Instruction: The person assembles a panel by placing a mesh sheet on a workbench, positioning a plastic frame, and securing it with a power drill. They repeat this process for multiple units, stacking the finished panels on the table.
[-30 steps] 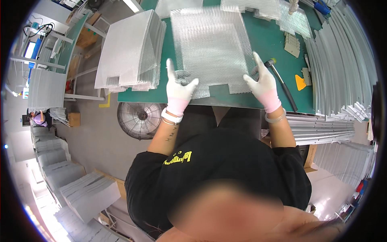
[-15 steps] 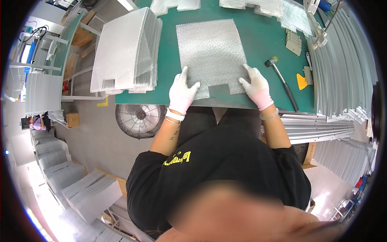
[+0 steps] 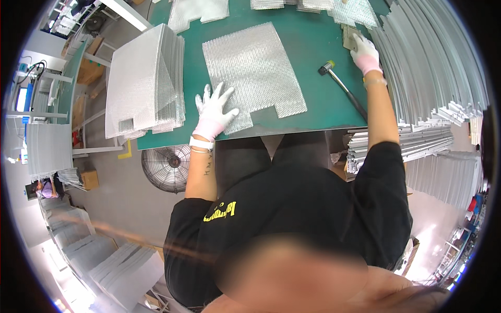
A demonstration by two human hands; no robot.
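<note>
A silvery mesh sheet with a notch in its near edge lies flat and slightly turned on the green table. My left hand, in a white glove with a pink cuff, rests with fingers spread on the sheet's near left corner. At the far right my gloved right hand reaches over a small pile of beige flat pieces, its fingers and thumb apart and touching them. The hand covers part of that pile. Between my hands lies a mallet with a dark handle, touched by neither.
Left of the sheet stands a tall stack of similar mesh sheets. More mesh pieces lie along the table's far side. Long rows of grey panels border the right. A floor fan stands below the table's left front edge.
My right hand has left the sheet's right corner and gone far right to the beige pieces. My left hand has spread over the sheet's left corner. The sheet has turned a little.
</note>
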